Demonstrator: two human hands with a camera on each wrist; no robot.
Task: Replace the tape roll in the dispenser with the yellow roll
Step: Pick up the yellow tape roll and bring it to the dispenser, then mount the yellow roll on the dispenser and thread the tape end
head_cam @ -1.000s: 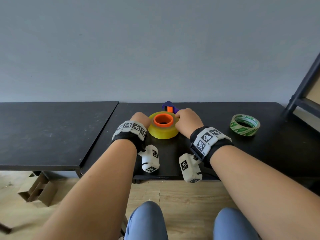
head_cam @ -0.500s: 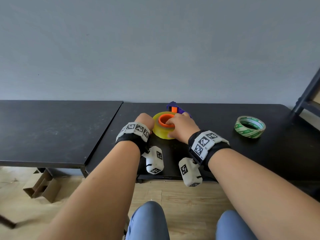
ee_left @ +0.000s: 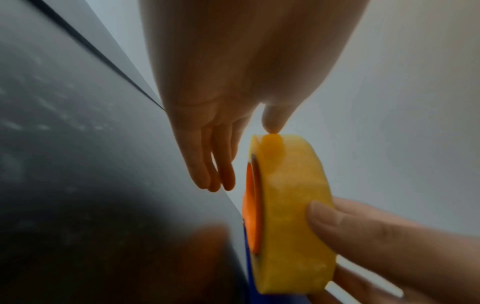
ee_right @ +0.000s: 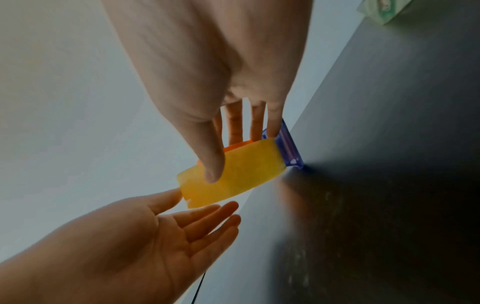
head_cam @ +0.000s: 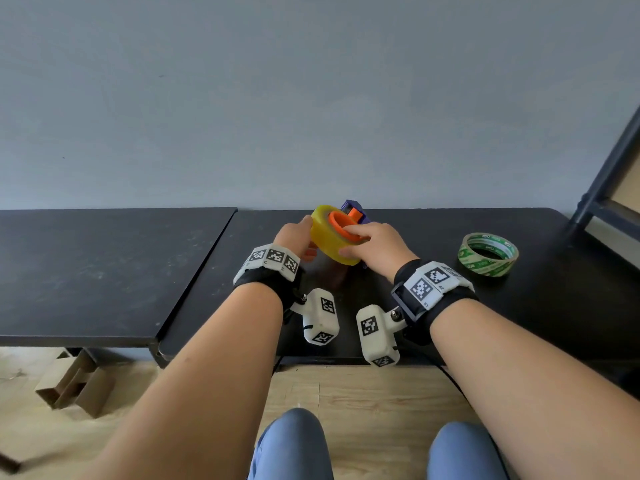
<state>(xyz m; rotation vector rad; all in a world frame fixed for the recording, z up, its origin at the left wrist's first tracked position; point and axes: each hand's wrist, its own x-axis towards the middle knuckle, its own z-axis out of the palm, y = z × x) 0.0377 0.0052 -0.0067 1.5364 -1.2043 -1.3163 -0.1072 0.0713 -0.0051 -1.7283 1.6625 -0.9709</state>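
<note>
2 tape rolls (head_cam: 330, 239) (head_cam: 488, 252), 1 dispenser (head_cam: 353, 211), 2 tables (head_cam: 104, 268) (head_cam: 554, 289), 2 hands (head_cam: 294, 237) (head_cam: 377, 247).

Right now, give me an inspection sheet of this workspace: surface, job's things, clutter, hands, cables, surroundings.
Surface: two black tables side by side, faint pale smudges on the tops.
Job's things: yellow roll on an orange hub, tilted up off the table; purple dispenser mostly hidden behind it.
Clutter: green-and-white tape roll lying flat to the right.
Hands: right hand grips the yellow roll, thumb on its outer band and fingers over the hub side; left hand is open, one fingertip touching the roll's edge.
Cables: a thin dark cord low in the right wrist view; its run is unclear.
Surroundings: grey wall, wood floor, folded cardboard under the left table, dark frame at right.
</note>
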